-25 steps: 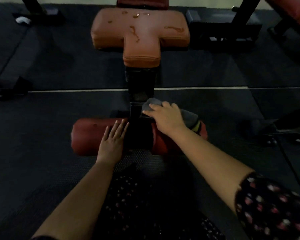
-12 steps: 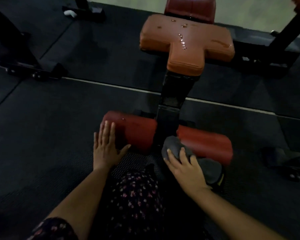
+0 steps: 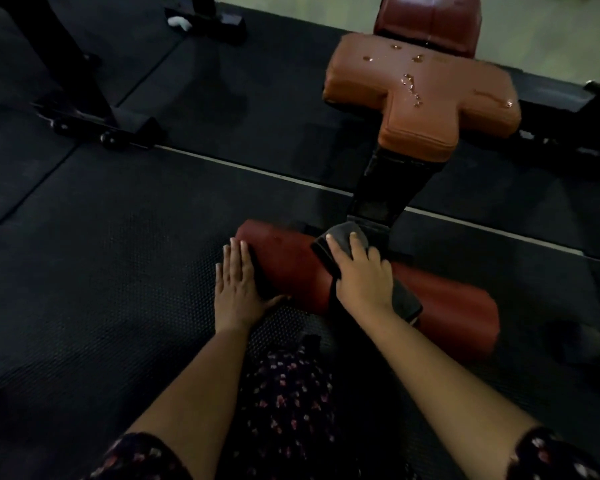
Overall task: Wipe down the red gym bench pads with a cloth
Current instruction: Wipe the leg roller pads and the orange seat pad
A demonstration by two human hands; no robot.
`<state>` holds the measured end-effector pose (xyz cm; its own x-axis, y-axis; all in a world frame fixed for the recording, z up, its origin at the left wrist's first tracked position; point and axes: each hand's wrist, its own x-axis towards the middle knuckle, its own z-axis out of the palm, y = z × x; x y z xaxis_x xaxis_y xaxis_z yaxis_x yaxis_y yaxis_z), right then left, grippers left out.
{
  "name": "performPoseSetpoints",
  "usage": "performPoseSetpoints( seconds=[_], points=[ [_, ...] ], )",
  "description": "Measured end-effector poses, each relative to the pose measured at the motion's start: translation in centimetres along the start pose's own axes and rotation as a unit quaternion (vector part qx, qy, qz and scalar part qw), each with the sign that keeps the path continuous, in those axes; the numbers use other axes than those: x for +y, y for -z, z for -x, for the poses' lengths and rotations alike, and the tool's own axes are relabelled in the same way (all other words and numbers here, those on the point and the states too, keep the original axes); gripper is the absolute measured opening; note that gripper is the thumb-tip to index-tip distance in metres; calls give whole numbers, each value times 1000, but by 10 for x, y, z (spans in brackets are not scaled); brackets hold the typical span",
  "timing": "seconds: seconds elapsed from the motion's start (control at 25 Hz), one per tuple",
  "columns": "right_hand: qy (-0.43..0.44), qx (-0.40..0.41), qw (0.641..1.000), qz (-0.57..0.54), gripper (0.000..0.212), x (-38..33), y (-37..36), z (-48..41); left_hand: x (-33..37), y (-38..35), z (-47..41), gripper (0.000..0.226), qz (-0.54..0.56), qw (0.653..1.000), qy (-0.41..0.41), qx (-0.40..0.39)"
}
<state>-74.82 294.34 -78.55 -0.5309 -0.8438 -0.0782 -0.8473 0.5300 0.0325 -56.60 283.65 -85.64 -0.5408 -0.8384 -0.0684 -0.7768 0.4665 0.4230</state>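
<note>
Fingers spread flat, a right hand (image 3: 361,277) presses a grey cloth (image 3: 343,235) onto the red roller pad (image 3: 288,261) beside the bench's centre post (image 3: 388,188). The flat left hand (image 3: 238,287) braces the roller's end. Firm overlapping strokes around the curve should serve best.

Black rubber mats (image 3: 118,271) meet at a pale seam (image 3: 257,169). A black frame (image 3: 80,81) stands far left, a white scrap (image 3: 180,22) by another foot (image 3: 219,24). Floral fabric (image 3: 288,393) lies nearest
</note>
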Motion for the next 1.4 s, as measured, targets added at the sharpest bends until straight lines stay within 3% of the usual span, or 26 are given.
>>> performPoseSetpoints(
  seconds=[0.16,0.4,0.6,0.76,0.88,1.08,1.24,1.4],
  points=[
    [4,-44,999,-25,70,9,8,-34,-7,-14,-11,119,-4,997,-64,32],
    [187,-93,978,20,70,-26,14,-120,-15,-29,-17,116,4,991,-84,106],
    [274,-85,958,17,72,-73,12,-148,-19,-32,-14,115,-7,988,-99,116],
    [331,-51,941,45,78,-44,17,-124,-25,-31,-14,114,-14,981,-123,147],
    [306,-47,949,52,84,10,12,-91,-28,-27,-17,109,2,973,-152,174],
    [238,-48,968,60,89,62,13,-43,-44,-24,-10,68,84,951,-154,254],
    [259,-24,963,67,73,16,21,-62,-59,-24,2,83,88,960,-143,223],
    [255,-30,965,54,67,-61,24,-113,-59,-31,2,72,80,960,-163,211]
  ],
)
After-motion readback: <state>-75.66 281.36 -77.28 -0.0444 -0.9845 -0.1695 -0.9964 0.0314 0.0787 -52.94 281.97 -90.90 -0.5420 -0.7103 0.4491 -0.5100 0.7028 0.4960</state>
